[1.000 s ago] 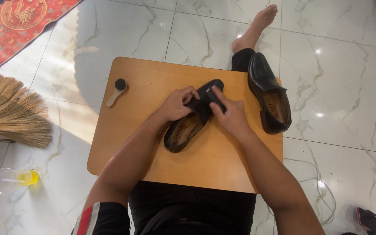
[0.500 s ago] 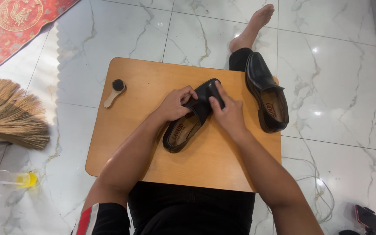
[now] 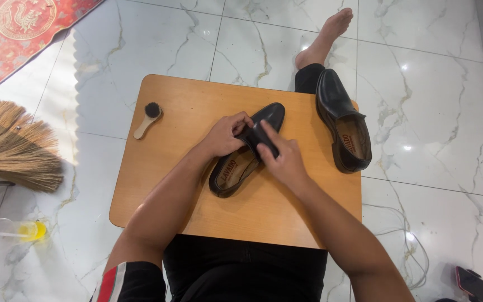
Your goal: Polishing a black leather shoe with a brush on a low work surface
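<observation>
Shoe [image 3: 236,168] mid-board, left hand [image 3: 223,136] gripping its side, right hand [image 3: 283,159] fingers pressing cloth [image 3: 258,140] on upper: polishing step, next rub toward toe.

Bare tabletop [image 3: 185,106] between small brush [image 3: 147,119] and shoe [image 3: 245,151].

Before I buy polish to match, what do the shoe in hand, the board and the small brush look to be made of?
Shoe: probably smooth black leather or a lookalike, with a soft sheen and a tan lining. Board: wood or laminate, orange-brown with a satin glare and rounded corners. Brush: pale bare wooden handle with dark bristles, fibre unclear. Both hands, left and right, grip the shoe.
</observation>
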